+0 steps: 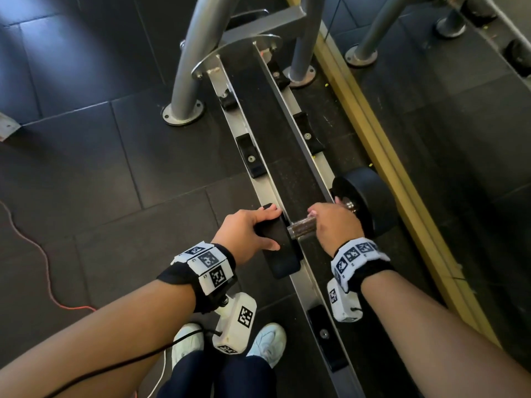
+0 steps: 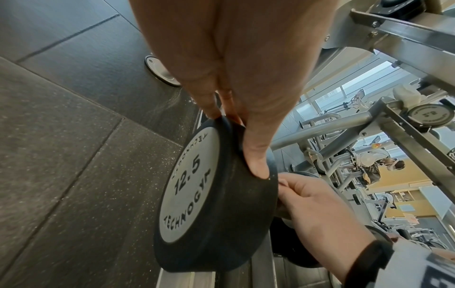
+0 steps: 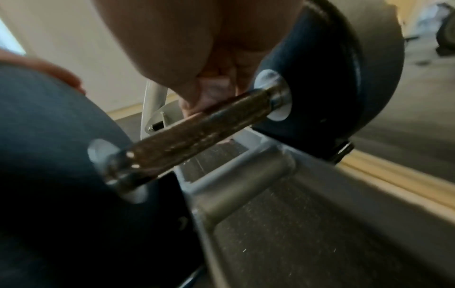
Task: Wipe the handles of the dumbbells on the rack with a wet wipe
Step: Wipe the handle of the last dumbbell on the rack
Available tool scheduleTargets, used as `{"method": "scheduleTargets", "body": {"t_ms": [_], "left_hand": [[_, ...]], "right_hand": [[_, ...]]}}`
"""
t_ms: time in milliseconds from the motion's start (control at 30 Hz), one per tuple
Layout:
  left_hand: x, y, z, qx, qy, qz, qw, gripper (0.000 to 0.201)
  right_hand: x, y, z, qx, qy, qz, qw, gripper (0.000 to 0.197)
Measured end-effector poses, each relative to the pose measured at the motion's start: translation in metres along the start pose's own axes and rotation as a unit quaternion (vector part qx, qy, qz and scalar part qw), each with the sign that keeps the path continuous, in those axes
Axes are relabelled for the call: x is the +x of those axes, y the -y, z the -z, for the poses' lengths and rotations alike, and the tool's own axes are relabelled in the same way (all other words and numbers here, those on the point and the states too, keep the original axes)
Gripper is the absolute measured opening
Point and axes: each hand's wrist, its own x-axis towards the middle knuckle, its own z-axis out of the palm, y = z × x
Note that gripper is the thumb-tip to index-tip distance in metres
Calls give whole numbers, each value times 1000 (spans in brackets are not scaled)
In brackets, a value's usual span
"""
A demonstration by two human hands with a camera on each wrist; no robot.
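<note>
Dark rubber gym floor (image 1: 86, 168), steel rack (image 1: 267, 185) running along it. Dumbbell (image 1: 356, 193) lying across rack rails; left hand (image 1: 247, 234) curled over near weight head, right hand (image 1: 333, 225) clamped around knurled handle (image 1: 298, 226), pale wipe (image 3: 216, 87) under fingers.

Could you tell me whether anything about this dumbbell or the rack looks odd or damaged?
The knurled metal handle of the black 12.5 dumbbell looks brownish and blotchy, unlike its shiny collars. Otherwise it sits squarely across the grey steel rack rails.
</note>
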Motion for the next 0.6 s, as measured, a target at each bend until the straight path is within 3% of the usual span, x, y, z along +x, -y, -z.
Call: {"method": "scheduleTargets", "body": {"t_ms": [100,167,233,300,400,433,533,600], "left_hand": [[0,0,0,6,-1,-3,1000,74],[1,0,1,10,-3,-5,1000,73],[0,0,1,7,-1,-3,1000,73],[1,-1,1,6,3,-4,1000,73],[0,-1,1,8,3,-4,1000,73],[0,-1,1,9,3,-4,1000,73],[-1,-1,1,13,2,-7,1000,73],[-1,-1,2,15,0,-6,1000,73]], "right_hand": [[-8,16,0,116,3,39,992,22],[-3,16,5,277,26,-7,961,27],[3,9,8,341,-8,-37,939,22],[7,-5,7,246,-40,-32,968,17],[6,-15,-5,23,3,0,1000,40],[3,-14,-10,8,-18,-5,1000,37],[-5,-4,-13,103,-98,-19,990,14],[-11,5,-14,121,-110,11,986,16]]}}
